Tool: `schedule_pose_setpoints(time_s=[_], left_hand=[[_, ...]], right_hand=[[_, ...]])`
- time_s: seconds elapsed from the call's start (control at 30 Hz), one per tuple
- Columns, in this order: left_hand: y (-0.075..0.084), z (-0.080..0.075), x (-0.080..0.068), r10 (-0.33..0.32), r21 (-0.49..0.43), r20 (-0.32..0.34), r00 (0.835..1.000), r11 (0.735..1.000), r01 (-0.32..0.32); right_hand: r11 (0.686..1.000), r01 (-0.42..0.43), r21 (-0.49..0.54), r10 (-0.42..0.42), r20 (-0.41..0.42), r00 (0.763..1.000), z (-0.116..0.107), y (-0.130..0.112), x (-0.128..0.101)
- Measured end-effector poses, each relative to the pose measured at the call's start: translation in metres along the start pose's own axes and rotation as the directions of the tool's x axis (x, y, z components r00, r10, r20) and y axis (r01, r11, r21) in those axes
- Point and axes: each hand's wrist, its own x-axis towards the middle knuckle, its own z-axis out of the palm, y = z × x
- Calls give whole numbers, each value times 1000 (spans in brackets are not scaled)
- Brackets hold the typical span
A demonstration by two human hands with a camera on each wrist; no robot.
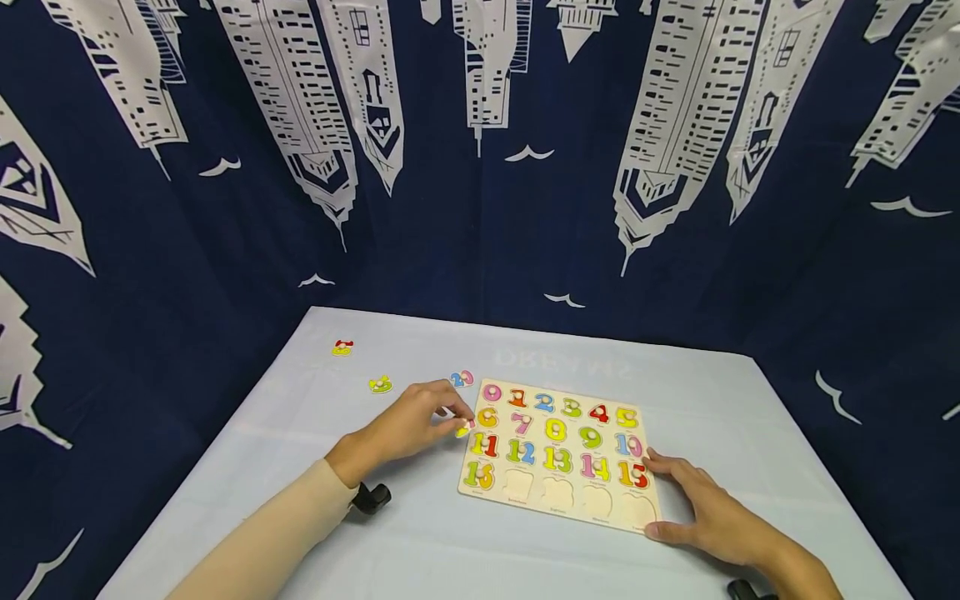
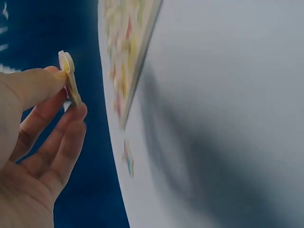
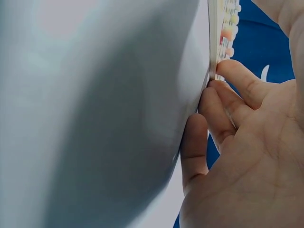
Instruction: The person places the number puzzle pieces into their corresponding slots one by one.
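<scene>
My right hand [image 1: 705,508] lies flat on the worktop [image 1: 420,542], fingers straight and relaxed, pressed against the near right corner of the wooden number puzzle board [image 1: 558,454]. Four cut-outs in the board's near row are bare. My left hand [image 1: 408,425] sits at the board's left edge, pinching a small yellow puzzle piece [image 1: 462,429] between thumb and fingertips, just beside the 6 and 11. Farther out toward the far left corner, three loose number pieces lie apart: a pink-and-blue one [image 1: 462,378], a green-yellow one [image 1: 380,384], a red-yellow one [image 1: 342,347].
</scene>
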Motion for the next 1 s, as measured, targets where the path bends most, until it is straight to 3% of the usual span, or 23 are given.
schedule_pose_setpoints(time_s=[0.2, 0.33, 0.57, 0.8, 1.0], left_hand=[[23, 26, 5, 50, -98, 155, 987, 995, -35], [32, 40, 10, 106, -89, 211, 972, 992, -89], [41, 58, 18, 140, -79, 269, 953, 989, -123], [45, 65, 27, 201, -19, 321, 926, 978, -206], [45, 69, 29, 216, 21, 336, 917, 971, -237]], right_hand=[[1000, 18, 7, -18, -25, 1000, 4, 3, -3], [1000, 26, 17, -25, -41, 999, 5, 2, -3], [1000, 8, -2, -8, -21, 1000, 3, -1, -1], [1000, 10, 14, -9, -35, 999, 2, -1, 0], [999, 2, 34, -1, -27, 1000, 2, 0, -1]])
